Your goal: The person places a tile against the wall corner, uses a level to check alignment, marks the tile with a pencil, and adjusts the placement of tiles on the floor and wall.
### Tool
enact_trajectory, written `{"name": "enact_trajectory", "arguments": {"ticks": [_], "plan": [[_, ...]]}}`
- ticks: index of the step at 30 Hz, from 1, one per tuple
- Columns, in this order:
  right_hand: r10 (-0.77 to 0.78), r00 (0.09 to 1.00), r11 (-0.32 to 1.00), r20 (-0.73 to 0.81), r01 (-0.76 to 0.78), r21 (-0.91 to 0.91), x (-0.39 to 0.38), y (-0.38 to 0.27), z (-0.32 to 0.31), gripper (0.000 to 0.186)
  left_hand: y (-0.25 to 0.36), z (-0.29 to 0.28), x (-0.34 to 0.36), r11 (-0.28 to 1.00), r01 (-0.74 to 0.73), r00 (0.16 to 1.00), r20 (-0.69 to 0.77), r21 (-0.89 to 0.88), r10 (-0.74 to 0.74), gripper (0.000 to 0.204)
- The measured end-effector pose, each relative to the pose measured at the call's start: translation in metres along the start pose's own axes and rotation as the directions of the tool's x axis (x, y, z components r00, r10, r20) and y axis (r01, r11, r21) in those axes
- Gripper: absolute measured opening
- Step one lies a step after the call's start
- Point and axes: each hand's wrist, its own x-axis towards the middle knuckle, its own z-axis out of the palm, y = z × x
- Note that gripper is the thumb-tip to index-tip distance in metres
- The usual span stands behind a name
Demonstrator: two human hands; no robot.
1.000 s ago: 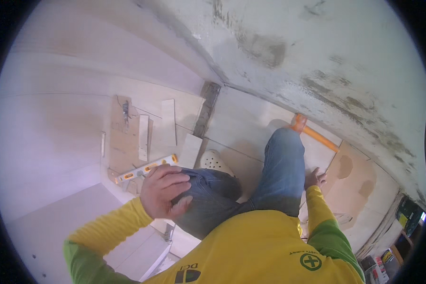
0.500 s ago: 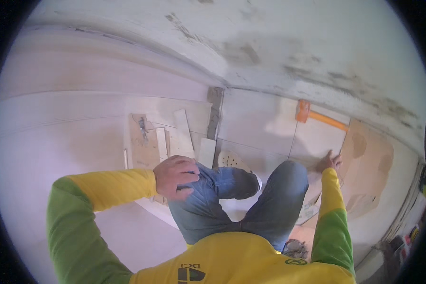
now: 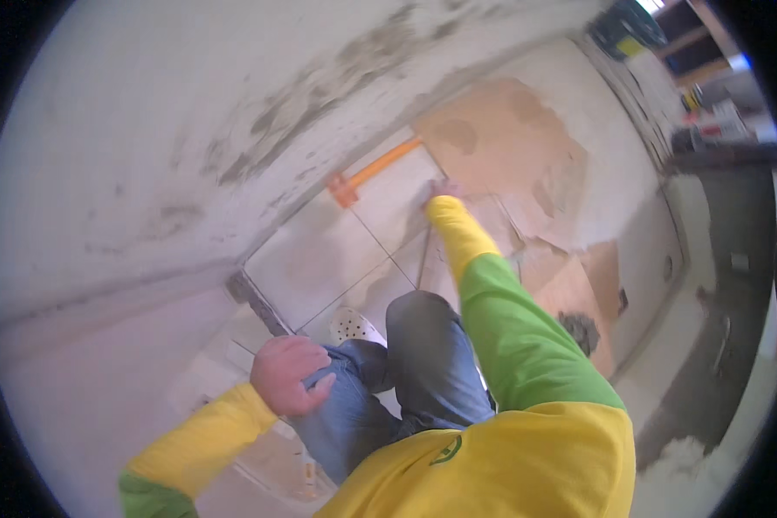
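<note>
My left hand (image 3: 292,375) rests on my bent left knee, thumb apart from the fingers, with nothing held. My right arm reaches out over the floor. At its end my right hand (image 3: 441,190) is at the edge of a pale floor tile (image 3: 393,211), beside the brown patch; blur hides its fingers. Lying on the tiles along the wall is an orange mallet (image 3: 344,190), its handle pointing toward the brown patch. A white shoe with holes (image 3: 350,325) shows on my foot, near the tile joints.
A stained brown patch (image 3: 501,121) covers the floor beyond the tiles. A grey lump (image 3: 580,331) sits on a brown sheet (image 3: 570,293) to my right. The smudged wall (image 3: 190,129) runs along the far side. A dark bucket (image 3: 626,30) stands at the upper right.
The view has turned to the right, bringing the bucket and the area on the right into sight. My left hand stays on the knee; my right hand remains by the tile edge.
</note>
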Motion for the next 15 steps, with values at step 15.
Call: {"name": "enact_trajectory", "arguments": {"ticks": [15], "plan": [[-0.408,0.729,0.899,0.550,0.214,0.382,-0.526,0.070,-0.250,0.068,0.105,-0.042,-0.077,0.876,0.413,0.635,0.610,0.250,-0.474,0.064]]}}
